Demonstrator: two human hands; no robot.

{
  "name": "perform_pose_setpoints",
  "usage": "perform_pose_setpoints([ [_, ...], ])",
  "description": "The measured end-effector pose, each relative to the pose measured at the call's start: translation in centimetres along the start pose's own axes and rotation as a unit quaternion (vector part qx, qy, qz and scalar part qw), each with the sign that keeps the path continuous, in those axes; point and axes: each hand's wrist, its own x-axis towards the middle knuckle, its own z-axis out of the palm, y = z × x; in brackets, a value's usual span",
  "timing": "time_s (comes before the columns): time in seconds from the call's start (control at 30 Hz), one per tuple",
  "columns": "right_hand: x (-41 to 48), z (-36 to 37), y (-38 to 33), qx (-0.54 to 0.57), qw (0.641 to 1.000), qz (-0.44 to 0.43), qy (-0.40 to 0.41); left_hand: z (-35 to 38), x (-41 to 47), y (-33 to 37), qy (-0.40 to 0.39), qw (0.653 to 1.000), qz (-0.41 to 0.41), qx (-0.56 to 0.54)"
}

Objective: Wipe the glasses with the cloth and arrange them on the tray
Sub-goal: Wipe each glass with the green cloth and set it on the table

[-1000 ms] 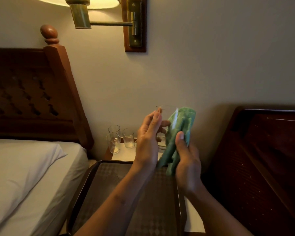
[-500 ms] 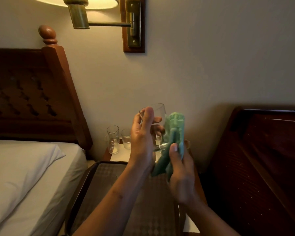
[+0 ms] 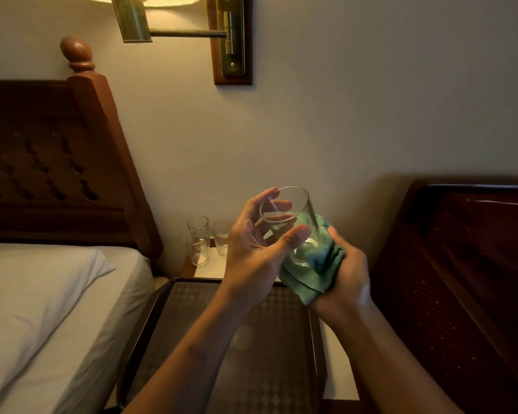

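Observation:
My left hand (image 3: 254, 249) holds a clear drinking glass (image 3: 293, 219) tilted with its mouth toward me, thumb on the near side and fingers behind it. My right hand (image 3: 347, 282) grips a bunched green cloth (image 3: 314, 270) cupped against the glass's base. Both are held above the far end of a dark patterned tray (image 3: 150, 318) with a raised wooden rim. Three more clear glasses (image 3: 196, 246) stand upright on a white mat on the nightstand behind the tray, the rightmost partly hidden by my left hand.
A bed with white sheets and pillow (image 3: 42, 300) lies at the left under a carved wooden headboard (image 3: 57, 162). A second dark headboard (image 3: 467, 264) stands at the right. A brass wall lamp (image 3: 138, 22) hangs above on the wall.
The glass has turned so its mouth faces me. The cloth has dropped from beside the glass to wrap under its base, and both hands have shifted slightly right.

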Motion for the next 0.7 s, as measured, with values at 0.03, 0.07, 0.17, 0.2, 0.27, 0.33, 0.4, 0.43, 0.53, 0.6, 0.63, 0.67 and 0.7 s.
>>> perform_pose_setpoints([
  [0.03, 0.1, 0.0, 0.0, -0.012, 1.000, -0.014, 0.003, 0.0, -0.2, -0.1, 0.000, 1.000, -0.010, -0.010],
  [0.07, 0.2, 0.2, 0.2, -0.036, 0.999, -0.036, 0.013, 0.0, -0.3, -0.2, 0.015, 0.999, -0.022, -0.026],
  [0.17, 0.3, 0.2, 2.3, -0.266, 0.943, -0.177, 0.098, 0.0, 0.2, -0.6, 0.129, 0.977, -0.104, -0.134],
  [0.2, 0.2, 0.1, 3.2, -0.352, 0.901, -0.234, 0.099, -0.1, 0.5, -0.6, 0.162, 0.960, -0.142, -0.178],
  [0.27, 0.6, -0.4, 4.8, -0.424, 0.849, -0.310, 0.067, -0.5, 0.5, -0.9, 0.183, 0.932, -0.198, -0.243],
  [0.33, 1.4, -0.7, 5.5, -0.384, 0.855, -0.344, 0.052, -1.0, -0.1, -1.4, 0.154, 0.928, -0.217, -0.260],
  [0.4, 2.8, -0.8, 5.0, -0.323, 0.876, -0.347, 0.090, -1.5, -0.9, -2.1, 0.127, 0.938, -0.212, -0.244],
  [0.43, 3.5, -0.6, 4.7, -0.312, 0.884, -0.327, 0.119, -2.0, -1.0, -2.4, 0.123, 0.946, -0.203, -0.221],
  [0.53, 5.4, -1.4, 4.4, -0.388, 0.874, -0.257, 0.141, -4.1, -1.1, -3.6, 0.135, 0.974, -0.155, -0.093],
  [0.6, 6.3, -2.7, 4.9, -0.491, 0.822, -0.254, 0.136, -5.9, -0.8, -4.6, 0.145, 0.981, -0.130, -0.008],
  [0.63, 6.8, -3.7, 5.5, -0.531, 0.799, -0.252, 0.126, -7.0, -0.6, -5.3, 0.157, 0.979, -0.125, 0.040],
  [0.67, 7.0, -4.7, 6.2, -0.562, 0.783, -0.241, 0.113, -8.2, -0.2, -6.0, 0.169, 0.974, -0.124, 0.088],
  [0.7, 7.2, -5.7, 7.0, -0.596, 0.764, -0.226, 0.101, -9.4, 0.3, -6.7, 0.179, 0.967, -0.128, 0.130],
])
